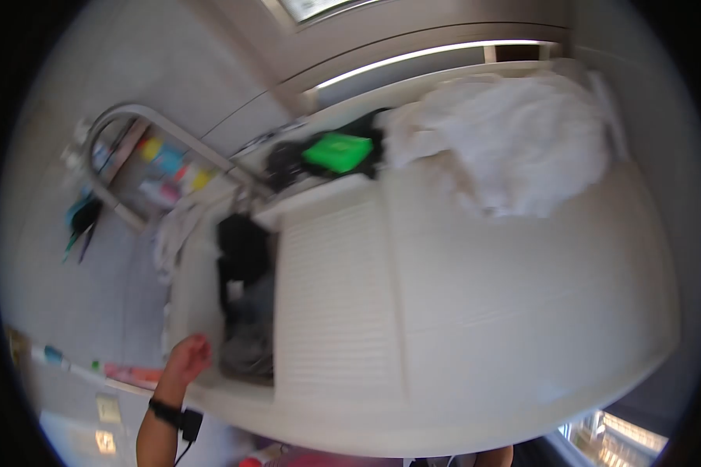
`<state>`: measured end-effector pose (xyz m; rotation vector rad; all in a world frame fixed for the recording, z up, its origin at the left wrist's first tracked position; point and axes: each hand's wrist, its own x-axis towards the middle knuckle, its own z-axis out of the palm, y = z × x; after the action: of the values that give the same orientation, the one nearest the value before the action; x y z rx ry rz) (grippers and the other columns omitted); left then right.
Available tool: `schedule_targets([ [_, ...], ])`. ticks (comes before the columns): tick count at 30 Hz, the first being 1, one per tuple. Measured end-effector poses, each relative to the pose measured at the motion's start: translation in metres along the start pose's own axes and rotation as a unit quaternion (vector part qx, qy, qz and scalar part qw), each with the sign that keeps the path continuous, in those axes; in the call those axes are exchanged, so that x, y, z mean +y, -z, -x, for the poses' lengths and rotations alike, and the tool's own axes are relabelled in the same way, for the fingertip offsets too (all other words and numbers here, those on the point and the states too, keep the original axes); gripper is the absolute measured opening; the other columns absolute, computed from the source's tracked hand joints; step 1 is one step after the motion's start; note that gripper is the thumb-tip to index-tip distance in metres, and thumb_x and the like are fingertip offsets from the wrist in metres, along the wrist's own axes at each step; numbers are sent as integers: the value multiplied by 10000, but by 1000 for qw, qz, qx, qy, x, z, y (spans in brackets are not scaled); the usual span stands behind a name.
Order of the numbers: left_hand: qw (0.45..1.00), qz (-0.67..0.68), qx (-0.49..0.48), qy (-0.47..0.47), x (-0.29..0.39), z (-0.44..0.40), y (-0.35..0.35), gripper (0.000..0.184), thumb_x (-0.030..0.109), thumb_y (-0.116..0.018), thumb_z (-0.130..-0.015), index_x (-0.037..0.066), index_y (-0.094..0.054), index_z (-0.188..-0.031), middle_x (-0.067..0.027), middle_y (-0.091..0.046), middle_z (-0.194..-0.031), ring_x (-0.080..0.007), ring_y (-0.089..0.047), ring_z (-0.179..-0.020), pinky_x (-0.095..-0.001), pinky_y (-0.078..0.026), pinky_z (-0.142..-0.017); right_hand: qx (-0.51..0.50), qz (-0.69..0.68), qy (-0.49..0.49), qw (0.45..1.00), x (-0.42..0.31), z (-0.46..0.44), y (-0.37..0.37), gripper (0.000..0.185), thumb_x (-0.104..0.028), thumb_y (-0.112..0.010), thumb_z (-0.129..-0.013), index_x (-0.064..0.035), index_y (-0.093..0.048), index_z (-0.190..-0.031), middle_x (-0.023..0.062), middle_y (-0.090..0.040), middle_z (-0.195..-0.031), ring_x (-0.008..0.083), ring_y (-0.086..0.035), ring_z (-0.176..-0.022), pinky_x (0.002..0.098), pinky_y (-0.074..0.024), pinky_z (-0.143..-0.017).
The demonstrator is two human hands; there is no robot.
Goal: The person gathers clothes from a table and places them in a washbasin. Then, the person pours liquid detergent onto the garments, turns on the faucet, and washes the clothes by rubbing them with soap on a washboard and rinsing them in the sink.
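Note:
My left hand point(190, 359) hovers over the left rim of a laundry basin point(195, 292), fingers loosely curled and somewhat blurred. I see nothing held in it. A black band with a small box is around that wrist. Beside the hand, dark and grey clothes point(249, 327) lie in the basin. A ribbed washboard point(331, 296) slopes at the basin's right. Of my right arm only a patch of skin shows at the bottom edge, under the counter's front rim; my right hand is out of sight.
A white cloth heap point(522, 144) lies at the back right of the white counter point(522, 311). A bright green packet point(338, 152) rests on dark items behind the washboard. Bottles point(163, 158) stand at the left, behind a curved metal faucet point(160, 118). A window is at the back.

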<state>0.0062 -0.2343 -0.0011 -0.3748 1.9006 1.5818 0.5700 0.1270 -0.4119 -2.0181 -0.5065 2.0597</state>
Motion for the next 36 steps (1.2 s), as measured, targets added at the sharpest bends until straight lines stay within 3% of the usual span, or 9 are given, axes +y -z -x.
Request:
schedule_targets([
  [4,974,-215,-61,26,34,15,-40,310,185,-583,-785,93,-514,-1074,-91,-552,-998,-198,-565,-883,-337,-488,-658,-51,4,-45,998,-2,43,-13,270,-152,-556,-771,-9,-515,-996,95,-561,-943,209,-539,-862,300,-445,-753],
  [9,811,-548,-201,50,30,-33,-46,822,346,-730,-656,84,-313,-1314,-161,-287,-1336,-306,-380,-1165,-452,-450,-821,-145,28,-97,984,-27,173,-35,223,-142,-544,-772,-6,-543,-949,92,-569,-908,210,-545,-833,301,-449,-733],
  [14,658,-710,-200,-151,-76,-134,-36,539,191,-660,-617,67,-540,-1128,-210,-546,-1092,-323,-553,-973,-369,-487,-732,-325,156,-58,931,-62,292,-57,355,-139,-556,-778,21,-524,-1094,111,-570,-1054,203,-556,-952,293,-454,-809],
  [20,927,-336,-67,-152,64,-61,-14,358,-13,-569,-614,-36,-564,-971,-79,-567,-679,-134,-535,-572,-266,-430,-503,-473,402,97,778,-132,394,-165,408,-171,-561,-839,-9,-466,-1201,84,-530,-1163,152,-494,-1057,288,-411,-873],
  [24,950,-205,-9,-234,127,-17,-18,472,-55,-549,-609,-49,-519,-1080,-60,-554,-701,-121,-506,-566,-255,-417,-498,-515,516,241,640,-156,431,-278,403,-114,-582,-796,-21,-490,-1178,82,-569,-1101,139,-509,-1021,289,-421,-849],
  [30,912,-105,-75,-389,222,41,-27,396,-68,-515,-611,-57,-557,-1005,-25,-542,-693,-74,-467,-530,-219,-367,-459,-469,489,413,609,-129,444,-462,652,-98,-641,-755,-46,-303,-1311,110,-471,-1191,172,-454,-1078,275,-432,-846],
  [32,897,-60,-125,-420,253,67,-29,387,-79,-505,-612,-46,-563,-993,-5,-527,-674,-65,-449,-518,-214,-355,-454,-382,395,664,507,-104,434,-521,756,-101,-667,-730,-65,-228,-1344,134,-414,-1243,195,-413,-1124,273,-446,-820],
  [35,893,-26,-156,-422,285,92,-22,379,-104,-501,-584,-28,-547,-952,-16,-539,-731,-84,-494,-594,-215,-399,-528,-180,541,635,522,-87,464,-575,747,-146,-704,-688,-54,-311,-1316,192,-248,-1373,255,-371,-1204,295,-398,-899],
  [36,895,-20,-157,-417,291,93,-18,378,-114,-502,-570,-22,-538,-935,-27,-548,-764,-96,-521,-634,-217,-423,-566,-293,473,560,614,-86,449,-589,705,-137,-689,-698,-39,-335,-1299,190,-281,-1354,247,-387,-1188,290,-395,-899],
])
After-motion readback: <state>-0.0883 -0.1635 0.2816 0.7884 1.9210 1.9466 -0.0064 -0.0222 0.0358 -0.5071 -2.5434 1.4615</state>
